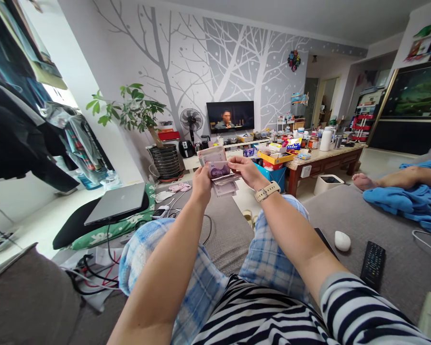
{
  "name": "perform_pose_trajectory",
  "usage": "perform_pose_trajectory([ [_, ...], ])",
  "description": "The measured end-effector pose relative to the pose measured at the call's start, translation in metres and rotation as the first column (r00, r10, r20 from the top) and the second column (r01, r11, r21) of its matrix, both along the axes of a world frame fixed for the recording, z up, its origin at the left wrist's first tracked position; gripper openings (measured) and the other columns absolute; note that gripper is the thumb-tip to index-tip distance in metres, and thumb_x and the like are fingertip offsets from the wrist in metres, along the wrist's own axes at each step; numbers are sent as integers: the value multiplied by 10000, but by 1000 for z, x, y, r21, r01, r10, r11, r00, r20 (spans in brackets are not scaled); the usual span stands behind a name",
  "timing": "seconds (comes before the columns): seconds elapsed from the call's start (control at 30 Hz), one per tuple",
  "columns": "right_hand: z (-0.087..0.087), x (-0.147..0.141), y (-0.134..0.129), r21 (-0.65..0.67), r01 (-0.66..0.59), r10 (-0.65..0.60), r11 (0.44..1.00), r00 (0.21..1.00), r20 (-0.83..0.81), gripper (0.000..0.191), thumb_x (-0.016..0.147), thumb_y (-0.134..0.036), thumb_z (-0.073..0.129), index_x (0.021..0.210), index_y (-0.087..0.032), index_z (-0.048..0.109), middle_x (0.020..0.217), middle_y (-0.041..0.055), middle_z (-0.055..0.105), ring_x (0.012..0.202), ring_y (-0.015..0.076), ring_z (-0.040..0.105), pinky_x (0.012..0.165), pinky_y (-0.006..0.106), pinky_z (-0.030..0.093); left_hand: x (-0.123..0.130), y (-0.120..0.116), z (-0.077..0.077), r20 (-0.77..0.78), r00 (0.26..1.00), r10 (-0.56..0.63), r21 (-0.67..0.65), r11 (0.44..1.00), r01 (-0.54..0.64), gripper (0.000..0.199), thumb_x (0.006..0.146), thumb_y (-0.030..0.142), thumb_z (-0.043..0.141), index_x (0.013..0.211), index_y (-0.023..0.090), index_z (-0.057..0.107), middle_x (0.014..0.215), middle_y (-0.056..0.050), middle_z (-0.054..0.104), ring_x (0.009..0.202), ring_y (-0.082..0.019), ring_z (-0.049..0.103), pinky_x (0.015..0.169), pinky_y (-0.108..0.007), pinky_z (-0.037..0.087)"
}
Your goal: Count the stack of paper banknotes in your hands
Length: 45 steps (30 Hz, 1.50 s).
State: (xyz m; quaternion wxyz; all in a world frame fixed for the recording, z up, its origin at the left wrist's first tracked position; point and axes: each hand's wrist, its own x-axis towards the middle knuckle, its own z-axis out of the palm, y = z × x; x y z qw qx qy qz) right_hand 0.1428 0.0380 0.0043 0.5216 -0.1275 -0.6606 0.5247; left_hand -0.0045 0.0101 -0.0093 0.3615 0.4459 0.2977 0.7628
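A fanned stack of purple-pink banknotes (220, 170) is held up in front of me, over the sofa. My left hand (201, 184) is closed around the stack's left edge. My right hand (247, 170), with a beige watch (267, 191) on its wrist, pinches the right edge of a front note, which shows a printed portrait. Some notes stick up behind this note and others hang below it. The fingertips behind the notes are hidden.
On the grey sofa (219, 239) lie a closed laptop (117, 203) and cables at left, a white mouse (342, 241) and a black remote (373, 263) at right. Another person's leg (398, 179) rests at far right. A cluttered wooden table (323, 158) stands ahead.
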Motion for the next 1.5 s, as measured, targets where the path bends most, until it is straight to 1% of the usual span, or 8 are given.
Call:
perform_pose_trajectory([
  [0.2, 0, 1, -1, -4, -6, 6, 1000, 1000, -18, 256, 637, -391, 692, 670, -164, 578, 618, -32, 519, 539, 70, 395, 533, 222, 289, 2, -6, 4, -8, 1000, -1, -15, 1000, 1, 252, 653, 384, 631, 721, 145, 591, 604, -1, 590, 550, -122, 538, 564, -238, 426],
  [0.37, 1, 2, -3, 7, -21, 21, 1000, 1000, 2, 277, 714, -428, 621, 684, -154, 598, 635, 9, 589, 571, 86, 453, 544, 228, 295, 3, -7, 5, 15, 1000, -4, -7, 1000, 4, 259, 639, 361, 646, 775, 143, 613, 640, -11, 627, 598, -145, 580, 616, -269, 457],
  [0.57, 2, 1, 1, 0, 138, -138, 990, 990, -4, 333, 629, -451, 701, 637, -164, 532, 556, -23, 539, 520, 73, 412, 513, 225, 273, 2, -5, 3, 8, 999, -41, 24, 999, 41, 260, 594, 286, 682, 808, 145, 640, 665, -16, 650, 672, -165, 615, 688, -288, 468],
  [0.77, 2, 1, 3, -53, 259, -257, 965, 966, 31, 366, 601, -476, 715, 734, -178, 549, 593, -16, 562, 514, 75, 406, 481, 225, 263, 1, -5, 1, -49, 998, -33, 43, 998, 35, 279, 557, 246, 711, 813, 145, 665, 710, -25, 666, 693, -163, 611, 701, -275, 458],
  [0.9, 0, 0, 5, -32, 256, -254, 966, 966, 46, 344, 613, -471, 697, 698, -167, 562, 595, -19, 550, 503, 67, 378, 481, 229, 261, 1, -4, 1, -71, 997, -31, 27, 999, 33, 304, 538, 235, 720, 823, 140, 670, 718, -29, 667, 675, -157, 599, 680, -266, 450],
  [1.17, -1, -2, 8, 50, 266, -269, 963, 962, 56, 279, 631, -411, 669, 662, -154, 566, 584, -27, 536, 549, 80, 424, 529, 234, 302, 2, -5, 0, -106, 994, -16, 39, 999, 20, 298, 582, 296, 706, 830, 136, 666, 724, -37, 668, 685, -163, 604, 656, -260, 455],
  [1.33, -1, -2, 6, 46, 252, -254, 967, 966, 37, 289, 626, -417, 675, 671, -156, 559, 589, -33, 513, 555, 81, 419, 530, 237, 298, 2, -4, 2, -35, 999, 9, 17, 1000, -8, 313, 631, 376, 664, 823, 129, 654, 707, -37, 662, 687, -168, 617, 660, -266, 469],
  [1.5, 0, -1, 3, 44, 199, -199, 979, 980, 15, 306, 620, -431, 690, 665, -163, 550, 582, -40, 482, 537, 73, 383, 509, 233, 272, 3, -4, 5, 9, 1000, 21, 17, 1000, -22, 310, 635, 388, 652, 813, 134, 645, 673, -27, 652, 693, -175, 627, 658, -269, 483],
])
